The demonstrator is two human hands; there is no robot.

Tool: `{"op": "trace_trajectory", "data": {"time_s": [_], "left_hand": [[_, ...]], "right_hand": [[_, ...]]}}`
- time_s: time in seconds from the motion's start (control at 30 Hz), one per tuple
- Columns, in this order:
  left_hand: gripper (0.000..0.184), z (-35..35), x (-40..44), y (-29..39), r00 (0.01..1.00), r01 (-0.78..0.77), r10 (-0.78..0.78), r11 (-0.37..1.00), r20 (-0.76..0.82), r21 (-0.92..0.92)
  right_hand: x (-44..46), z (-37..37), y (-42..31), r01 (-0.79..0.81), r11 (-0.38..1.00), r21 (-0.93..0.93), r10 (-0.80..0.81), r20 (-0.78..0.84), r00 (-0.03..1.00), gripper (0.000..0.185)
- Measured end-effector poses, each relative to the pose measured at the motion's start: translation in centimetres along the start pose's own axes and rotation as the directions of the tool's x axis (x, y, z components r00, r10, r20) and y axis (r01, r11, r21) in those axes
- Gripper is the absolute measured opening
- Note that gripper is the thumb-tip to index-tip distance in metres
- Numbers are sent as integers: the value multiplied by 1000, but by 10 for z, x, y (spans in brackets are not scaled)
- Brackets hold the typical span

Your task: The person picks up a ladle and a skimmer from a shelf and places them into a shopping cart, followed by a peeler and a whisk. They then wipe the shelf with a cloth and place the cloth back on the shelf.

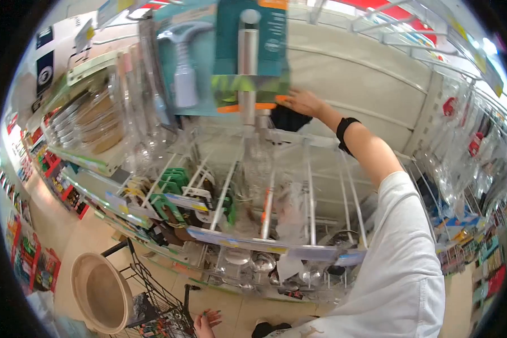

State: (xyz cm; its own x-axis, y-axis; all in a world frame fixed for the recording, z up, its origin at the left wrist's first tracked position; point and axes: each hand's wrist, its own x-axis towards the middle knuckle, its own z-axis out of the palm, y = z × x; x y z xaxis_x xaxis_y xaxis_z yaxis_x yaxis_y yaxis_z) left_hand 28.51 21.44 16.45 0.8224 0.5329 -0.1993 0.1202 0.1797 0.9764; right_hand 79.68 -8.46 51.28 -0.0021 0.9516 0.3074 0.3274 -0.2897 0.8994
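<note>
My right hand [305, 103] reaches up to the rack, its fingers closed on the lower right corner of a teal and green packaged card [225, 42]. A silver tube-like handle [248, 53] shows down the middle of the card; its exact kind is unclear. A black item [290, 119] sits just below that hand, partly hidden. Left of the card hangs a blue card with a pale spray-bottle shape [185, 67]. Low in the view, my left hand [207, 321] is held beside the shopping cart [152, 287], fingers apart and holding nothing.
A beige basin [101, 293] rests on the cart at lower left. Metal hooks [310, 191] jut from the rack, some with green-carded goods [173, 183]. Wrapped items [462, 146] hang at right. Stacked round goods [90, 124] stand on the left shelf.
</note>
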Motion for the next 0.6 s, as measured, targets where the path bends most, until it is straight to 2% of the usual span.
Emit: {"op": "trace_trajectory", "data": {"time_s": [0.07,0.13,0.17,0.2,0.23,0.27,0.3,0.33,0.37,0.4,0.43,0.47,0.5,0.53,0.6], "left_hand": [[27,-14,32,-36,986,158,-149,981,79,-115],[27,14,29,-2,975,212,-209,977,78,-37],[27,31,28,15,968,248,-249,969,45,15],[27,42,29,19,964,259,-260,965,61,25],[28,51,31,21,977,193,-194,981,84,22],[30,56,32,24,987,124,-125,992,105,19],[30,59,35,29,984,130,-133,991,116,33],[31,62,40,34,974,136,-139,990,178,26],[32,66,44,39,960,143,-143,990,239,18],[32,72,46,45,956,145,-148,989,251,30],[34,78,49,53,971,55,-56,998,232,14],[35,83,51,60,977,-37,36,999,210,1],[35,86,53,67,975,-39,35,999,220,16],[36,88,55,73,957,-63,41,996,286,68],[37,95,58,84,933,-97,47,988,357,124]], "right_hand": [[-16,-15,17,-42,999,24,42,0,999,41],[-33,-36,30,-86,995,47,86,3,996,44],[-41,-44,36,-122,991,-57,125,68,990,45],[-49,-53,44,-144,976,-162,165,123,979,46],[-58,-62,52,-146,976,-160,169,141,975,46],[-66,-71,59,-228,967,-116,248,206,947,41],[-75,-81,64,-314,946,-79,323,273,906,36],[-79,-97,69,-323,943,-82,333,288,898,36],[-82,-113,76,-542,840,-29,480,503,718,33],[-86,-126,79,-733,679,-35,546,691,473,30],[-94,-128,83,-742,669,-45,553,697,457,30],[-102,-129,89,-744,654,-139,536,778,326,28],[-110,-129,91,-732,642,-229,512,839,187,27],[-115,-135,90,-740,630,-234,516,839,174,27],[-122,-147,94,-695,610,-379,611,785,108,24]]}}
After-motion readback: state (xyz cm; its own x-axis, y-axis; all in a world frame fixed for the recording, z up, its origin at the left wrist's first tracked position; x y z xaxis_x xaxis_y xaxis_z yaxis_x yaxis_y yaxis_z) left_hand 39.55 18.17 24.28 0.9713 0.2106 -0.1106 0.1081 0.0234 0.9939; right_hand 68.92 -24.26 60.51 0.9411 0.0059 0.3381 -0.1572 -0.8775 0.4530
